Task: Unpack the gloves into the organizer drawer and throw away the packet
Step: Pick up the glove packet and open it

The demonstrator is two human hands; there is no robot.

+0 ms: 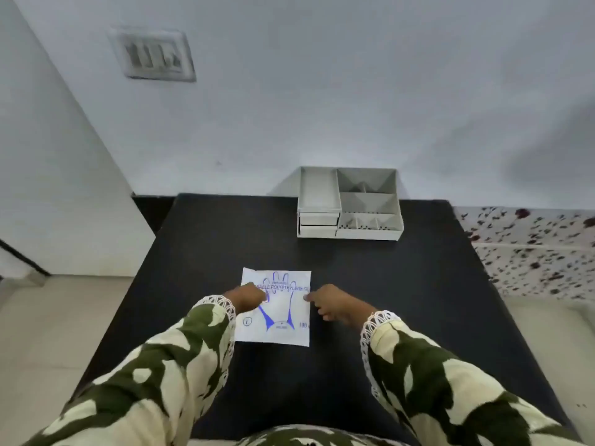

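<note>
A flat white packet of gloves (277, 312) with a blue hand outline printed on it lies on the black table (386, 284), near the middle. My left hand (248, 297) rests on the packet's left edge, fingers pinching it. At the right edge, my right hand (331, 302) touches the packet with its fingertips. A grey desk organizer (349, 204) stands at the table's far side; its two small drawers (318, 225) on the left front are closed.
A white wall rises behind the table, with a switch plate (154, 54) at upper left. A speckled surface (531, 249) lies to the right. Pale floor tiles (48, 333) show on the left.
</note>
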